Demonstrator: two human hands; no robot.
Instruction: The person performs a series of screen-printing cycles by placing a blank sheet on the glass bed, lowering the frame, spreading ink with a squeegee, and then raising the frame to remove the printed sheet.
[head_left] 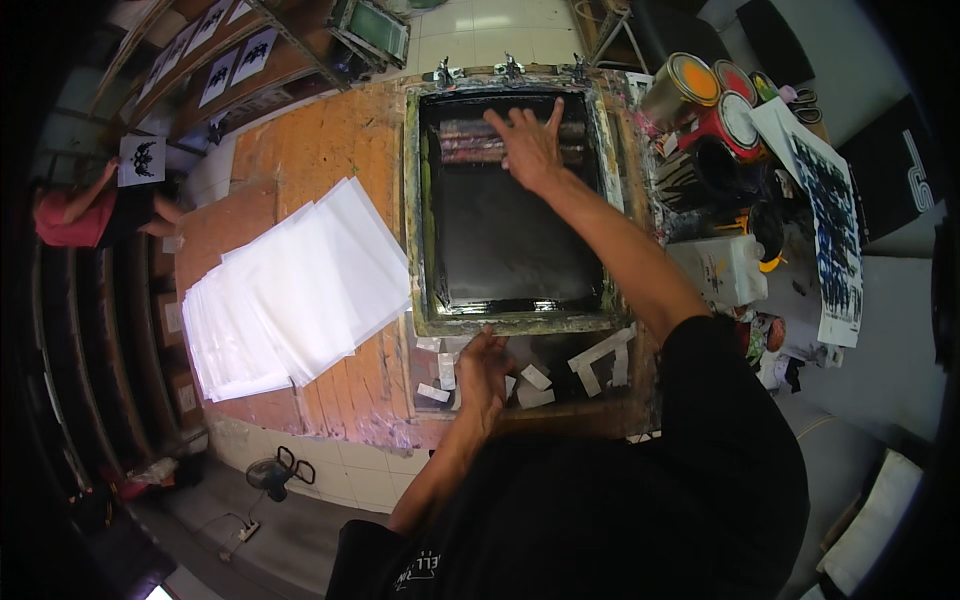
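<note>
A screen-printing frame (512, 326) with ink-stained edges lies in front of me, its mesh (515, 235) dark with black ink. Across the far part of the mesh rests a squeegee (460, 142) with a worn, paint-streaked wooden handle. My right hand (530, 150) lies over the squeegee with its fingers spread, covering part of the handle. At the near edge of the frame, my left hand (484, 368) has curled fingers closed on the frame's rim; some of its fingers are hidden.
Hinge clamps (512, 68) hold the frame's far edge. White sheets (300, 290) lie fanned at left on the wooden table (310, 150). Paint cans (690, 82), a plastic jug (728, 270) and a stained paper strip (835, 220) crowd the right. A person (85, 210) holds a printed sheet at far left.
</note>
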